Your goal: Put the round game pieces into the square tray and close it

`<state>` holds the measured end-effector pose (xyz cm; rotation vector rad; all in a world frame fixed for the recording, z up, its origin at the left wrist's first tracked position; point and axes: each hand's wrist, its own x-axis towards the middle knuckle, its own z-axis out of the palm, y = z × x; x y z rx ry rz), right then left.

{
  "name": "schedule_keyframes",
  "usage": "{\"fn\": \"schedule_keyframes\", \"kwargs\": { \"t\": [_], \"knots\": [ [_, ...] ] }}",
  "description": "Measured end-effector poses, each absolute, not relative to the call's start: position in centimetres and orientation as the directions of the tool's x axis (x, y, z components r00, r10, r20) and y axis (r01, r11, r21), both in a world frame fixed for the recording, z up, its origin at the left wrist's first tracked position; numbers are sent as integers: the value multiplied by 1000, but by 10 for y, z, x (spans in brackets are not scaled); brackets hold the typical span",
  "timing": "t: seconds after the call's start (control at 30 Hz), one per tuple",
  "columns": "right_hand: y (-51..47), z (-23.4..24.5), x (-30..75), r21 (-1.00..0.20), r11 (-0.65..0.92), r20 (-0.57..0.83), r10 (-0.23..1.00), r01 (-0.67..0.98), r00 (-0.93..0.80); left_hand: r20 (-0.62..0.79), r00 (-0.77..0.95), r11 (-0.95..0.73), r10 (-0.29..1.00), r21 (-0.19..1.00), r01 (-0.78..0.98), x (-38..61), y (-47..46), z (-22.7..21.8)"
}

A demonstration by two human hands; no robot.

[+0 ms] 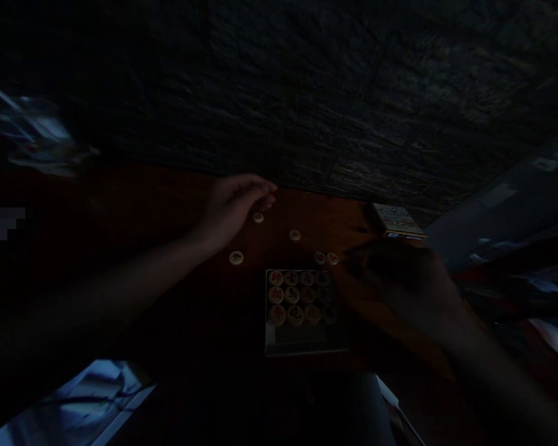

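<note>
1. The left hand (235,204) reaches out over the dark wooden table (167,210), palm down, fingers loosely bent, released, grasping nothing that shows
2. A pale round game disc (258,217) lies flat on the table just beside its fingertips, at 5 o'clock from them
3. Four more loose discs (294,235) lie scattered between that hand and the tray (302,347): one at 11 o'clock from the tray and a touching pair just above its top edge
4. The tray holds three rows of discs with red or dark marks; its near part is bare
5. The right hand (400,279) hangs at 3 o'clock from the tray, dark and blurred; I cannot tell its grip
6. A small printed box (397,221) sits at 1 o'clock, against the stone wall (353,93)
</note>
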<state>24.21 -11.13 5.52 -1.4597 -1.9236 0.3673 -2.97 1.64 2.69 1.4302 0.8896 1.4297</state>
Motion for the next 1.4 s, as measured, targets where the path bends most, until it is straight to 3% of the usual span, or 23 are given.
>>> {"fn": "schedule_keyframes", "kwargs": {
  "t": [0.1,0.27,0.37,0.53,0.6,0.67,0.73,0.8,0.9,1.2,1.4],
  "knots": [
    [-48,57,233,-602,366,328,924,710,-198,349,106,-356,931,933,54,-35,34,32],
    [14,47,195,-484,390,36,903,783,-428,218,208,-262,954,941,214,-38,47,41],
    [13,39,179,-470,390,-22,892,792,-451,224,242,-287,944,919,270,-40,49,44],
    [5,28,182,-493,313,17,936,812,-351,229,261,-300,938,914,275,-35,43,37],
    [6,22,189,-569,298,75,947,766,-313,241,244,-297,939,928,224,-29,38,29],
    [6,16,195,-746,288,152,952,601,-268,281,244,-327,928,929,173,-24,30,20],
    [4,12,196,-919,244,184,960,308,-212,309,284,-360,908,921,148,-21,22,12],
    [0,12,193,-986,159,148,973,47,-178,310,346,-369,886,922,117,-19,13,5],
    [-8,15,184,-990,75,93,984,-118,-150,302,394,-350,868,935,54,-19,5,-1],
    [-20,21,170,-979,198,193,975,36,-109,332,320,-355,887,935,14,-24,5,2],
    [-14,5,171,-965,260,256,958,19,-127,379,297,-401,876,916,14,-22,2,-2]
  ]
}}
